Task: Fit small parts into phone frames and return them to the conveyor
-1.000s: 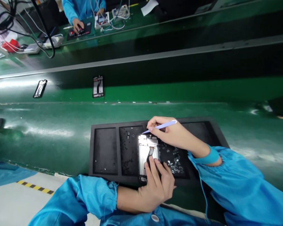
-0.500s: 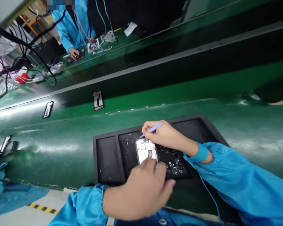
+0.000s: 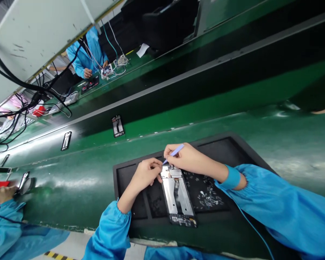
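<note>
An opened phone body (image 3: 177,195) lies lengthwise on a black compartment tray (image 3: 239,144), its lower end over the tray's front rim. My right hand (image 3: 182,155) is closed on a purple tweezers-like tool (image 3: 176,150), whose tip meets the phone's top left corner. Beside that corner is my left hand (image 3: 148,172), fingers curled and close together at the phone's upper left edge; whether something small is between them is too small to tell. Small loose parts (image 3: 209,196) are scattered in the compartment right of the phone.
Two more phone bodies (image 3: 117,126) (image 3: 66,141) lie on the green bench (image 3: 78,173) beyond the tray. A co-worker's hand (image 3: 2,194) is at the far left. Another person in blue (image 3: 90,54) works across the bench. Black cables hang at the upper left.
My left hand has moved up and left from over the phone's lower part to its top left corner, uncovering the phone. My right hand still holds the tool near that corner. The camera view has shifted.
</note>
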`<move>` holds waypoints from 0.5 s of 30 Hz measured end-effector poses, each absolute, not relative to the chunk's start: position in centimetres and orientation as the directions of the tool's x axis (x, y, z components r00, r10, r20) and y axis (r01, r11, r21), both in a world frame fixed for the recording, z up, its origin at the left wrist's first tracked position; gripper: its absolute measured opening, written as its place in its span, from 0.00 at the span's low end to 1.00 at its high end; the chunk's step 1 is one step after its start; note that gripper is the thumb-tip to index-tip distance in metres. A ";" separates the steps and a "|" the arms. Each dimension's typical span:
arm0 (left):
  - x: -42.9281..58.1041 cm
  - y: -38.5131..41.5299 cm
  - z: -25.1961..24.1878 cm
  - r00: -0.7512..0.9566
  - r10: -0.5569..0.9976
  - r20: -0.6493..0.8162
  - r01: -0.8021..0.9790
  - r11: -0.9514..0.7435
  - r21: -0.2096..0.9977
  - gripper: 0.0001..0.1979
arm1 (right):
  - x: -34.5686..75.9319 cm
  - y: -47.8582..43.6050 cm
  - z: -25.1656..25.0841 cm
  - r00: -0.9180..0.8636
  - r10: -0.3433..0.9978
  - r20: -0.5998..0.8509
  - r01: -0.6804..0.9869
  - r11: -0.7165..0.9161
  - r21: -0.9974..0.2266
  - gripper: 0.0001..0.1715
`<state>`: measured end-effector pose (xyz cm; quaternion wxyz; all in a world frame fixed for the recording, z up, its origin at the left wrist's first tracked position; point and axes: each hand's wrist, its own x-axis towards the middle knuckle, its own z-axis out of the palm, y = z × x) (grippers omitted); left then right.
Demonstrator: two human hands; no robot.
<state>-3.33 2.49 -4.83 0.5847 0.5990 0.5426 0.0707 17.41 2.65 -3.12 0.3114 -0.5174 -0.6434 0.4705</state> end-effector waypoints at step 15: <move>-2.8 3.1 -5.8 0.253 0.678 -0.690 0.540 0.493 0.682 0.13 | 18.6 3.1 -2.5 0.035 0.999 -0.018 0.194 -0.025 -0.981 0.07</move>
